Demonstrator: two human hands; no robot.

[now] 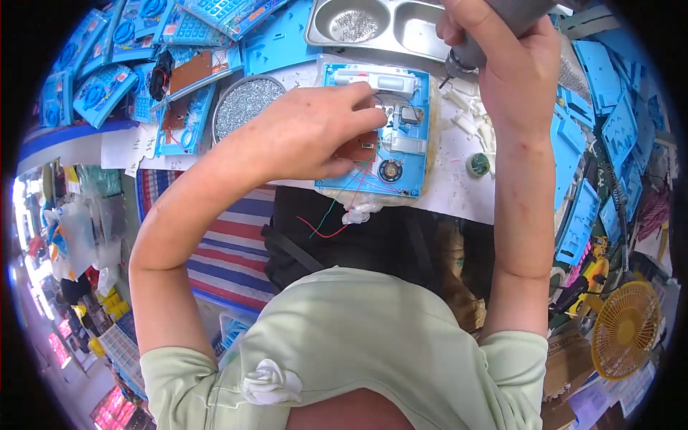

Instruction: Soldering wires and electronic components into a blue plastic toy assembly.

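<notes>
A blue plastic housing point(417, 170) lies on the table before me, its inside facing up. It holds a round black speaker point(390, 170), white plastic parts and thin red and green wires point(331, 215) that trail over the near edge. My left hand point(315, 129) reaches over its left half, with curled fingers around a small brown circuit board point(364, 147); the fingertips are partly hidden. Up and to the right, my right hand point(527, 79) is wrapped round a grey electric screwdriver point(494, 29). Its dark bit points down at the left, above the table and apart from the housing.
A round dish of screws point(247, 100) stands left of the housing. Behind it is a metal tray point(390, 25) with more screws. White plastic pieces point(469, 118) and a small green-filled jar point(478, 165) lie to the right. Blue housings point(107, 93) pile up left; blue panels point(602, 79) lie right, near a yellow fan point(626, 330).
</notes>
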